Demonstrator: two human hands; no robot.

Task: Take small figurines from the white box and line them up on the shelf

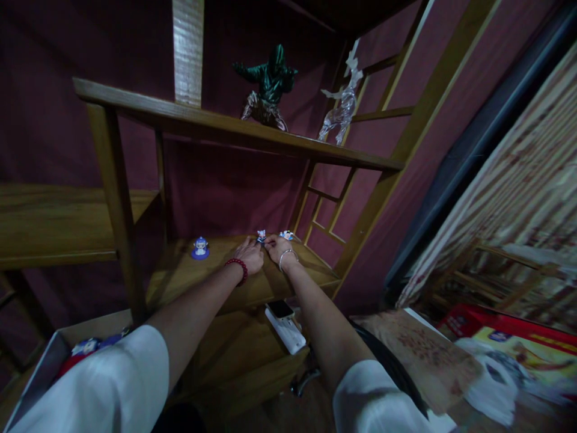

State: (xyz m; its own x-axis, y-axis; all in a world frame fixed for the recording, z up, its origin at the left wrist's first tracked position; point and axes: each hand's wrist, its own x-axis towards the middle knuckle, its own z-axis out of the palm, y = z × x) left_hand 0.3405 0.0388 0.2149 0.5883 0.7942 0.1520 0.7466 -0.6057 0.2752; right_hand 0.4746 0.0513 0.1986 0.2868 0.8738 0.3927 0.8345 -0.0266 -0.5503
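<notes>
A small white-headed figurine [261,236] stands upright on the wooden shelf board [175,273], between my two hands. My right hand [278,248], with a silver bangle at the wrist, has its fingers pinched at the figurine's right side, by the base. Left of the figurine, my left hand [250,255] rests low over the board with its fingers stretched out; a red bead bracelet circles that wrist. Just beyond my right hand is another small figurine [286,234], white with dark and yellow parts. A purple-and-white figurine [201,248] sits on a round purple base to the left.
On the upper shelf [216,123] are a green-clad statue [270,87] and a clear deer figure [340,108]. Below my arms lie a phone [280,309] and a white box [288,337]. An open box [94,328] holds colourful items at lower left; a plastic bag [491,382] lies right.
</notes>
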